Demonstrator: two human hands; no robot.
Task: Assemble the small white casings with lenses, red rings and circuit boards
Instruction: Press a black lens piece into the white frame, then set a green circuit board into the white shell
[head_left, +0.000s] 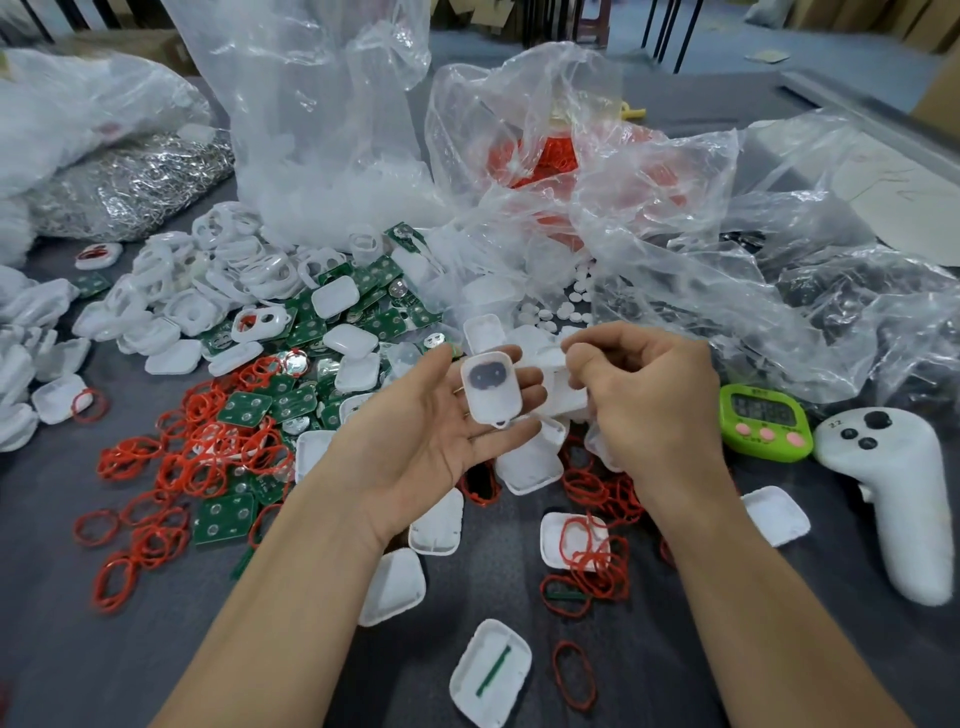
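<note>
Casing (491, 389) lies loose on my flat, open left hand (431, 415), my right hand (644, 395) just beside curls — round what, I cannot tell — so a clumsy press could tip it among the boards (243, 407) further left.

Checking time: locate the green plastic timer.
Head view, right side: green plastic timer on the table, between the right hand and the white plastic controller.

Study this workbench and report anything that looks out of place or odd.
A white handheld controller and a green timer lie at the right edge; neither belongs to the casing parts. Near the front, one open casing holds a thin green strip rather than a board.
</note>
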